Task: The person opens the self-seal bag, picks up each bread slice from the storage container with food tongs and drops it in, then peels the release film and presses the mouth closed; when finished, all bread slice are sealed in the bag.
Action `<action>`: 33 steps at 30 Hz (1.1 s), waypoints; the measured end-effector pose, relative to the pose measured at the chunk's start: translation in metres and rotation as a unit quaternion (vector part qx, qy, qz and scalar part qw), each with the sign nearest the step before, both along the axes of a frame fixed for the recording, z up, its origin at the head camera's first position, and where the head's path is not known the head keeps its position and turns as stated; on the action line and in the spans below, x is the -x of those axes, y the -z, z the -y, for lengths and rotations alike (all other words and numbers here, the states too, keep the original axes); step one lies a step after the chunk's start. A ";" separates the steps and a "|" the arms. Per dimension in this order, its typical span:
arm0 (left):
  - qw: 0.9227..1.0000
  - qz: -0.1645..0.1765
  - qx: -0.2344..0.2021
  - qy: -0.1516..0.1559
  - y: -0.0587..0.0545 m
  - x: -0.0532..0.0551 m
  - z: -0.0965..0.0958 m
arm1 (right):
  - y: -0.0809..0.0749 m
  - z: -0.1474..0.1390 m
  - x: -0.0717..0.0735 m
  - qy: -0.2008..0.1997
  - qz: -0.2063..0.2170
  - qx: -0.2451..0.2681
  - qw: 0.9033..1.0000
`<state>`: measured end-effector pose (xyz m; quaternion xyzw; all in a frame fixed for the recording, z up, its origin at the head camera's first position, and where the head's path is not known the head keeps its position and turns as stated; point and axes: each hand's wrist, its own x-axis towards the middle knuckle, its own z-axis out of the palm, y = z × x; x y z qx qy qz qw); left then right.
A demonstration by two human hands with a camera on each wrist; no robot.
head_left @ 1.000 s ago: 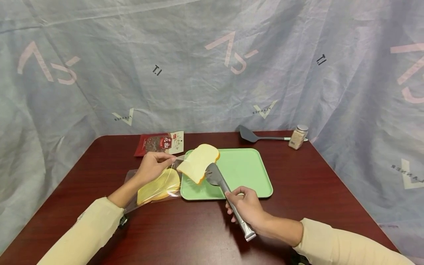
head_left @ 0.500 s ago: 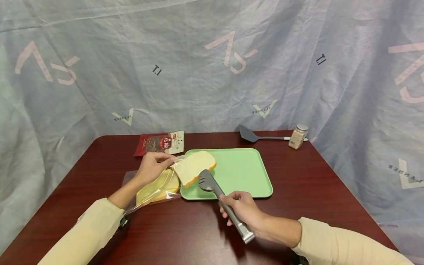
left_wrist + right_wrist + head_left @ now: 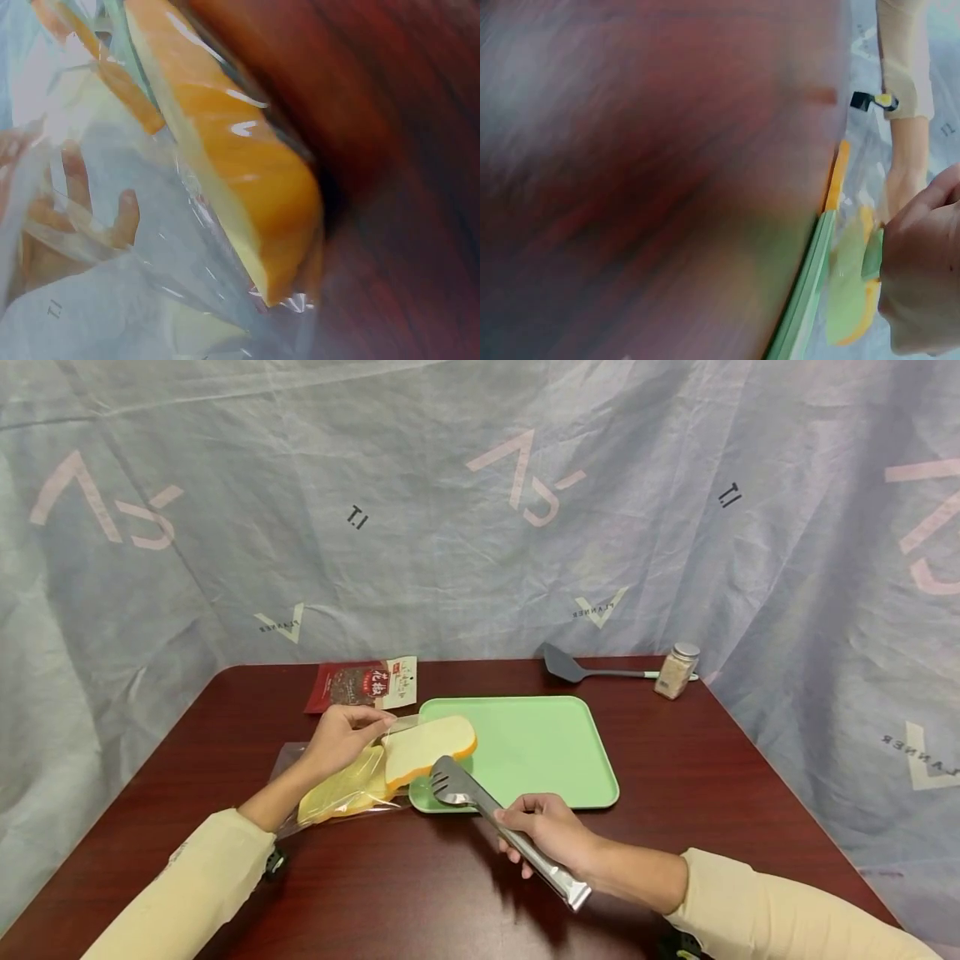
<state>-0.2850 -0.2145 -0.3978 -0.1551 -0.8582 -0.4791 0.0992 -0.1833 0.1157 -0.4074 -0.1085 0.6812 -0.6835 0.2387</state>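
My left hand (image 3: pixel 341 743) pinches the upper edge of a clear plastic bag (image 3: pixel 288 758), fingers and thumb together. Inside the bag lies a bread slice (image 3: pixel 330 800), whose orange crust runs across the left wrist view. Around the handle of metal tongs (image 3: pixel 487 806) my right hand (image 3: pixel 551 831) is curled. The tongs' forked end meets the near crust of another bread slice (image 3: pixel 429 745). That slice spans the bag's mouth and the left part of a green tray (image 3: pixel 540 743). Whether the tongs' lower arm is under it is hidden.
Behind the bag lies a red seasoning packet (image 3: pixel 360 685). A grey spatula (image 3: pixel 566 667) and a lidded glass jar (image 3: pixel 677 671) stand at the back right of the dark red table (image 3: pixel 697 793). A grey curtain (image 3: pixel 450 527) hangs beyond the table's far edge.
The tongs and the bread slice have moved left and toward the person, from over the tray to the bag's mouth. The slice lies lower and flatter. My left hand has barely moved.
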 end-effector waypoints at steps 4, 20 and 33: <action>0.999 -0.016 0.017 -0.025 -0.001 -0.001 0.002 | 0.001 -0.005 0.006 -0.020 -0.007 -0.011 1.000; 0.999 -0.022 0.022 -0.012 0.005 -0.004 -0.004 | -0.010 -0.028 0.040 -0.126 -0.053 -0.144 0.980; 0.999 -0.033 0.038 0.004 -0.002 -0.002 -0.008 | -0.046 -0.098 0.076 -0.246 -0.043 -0.200 0.947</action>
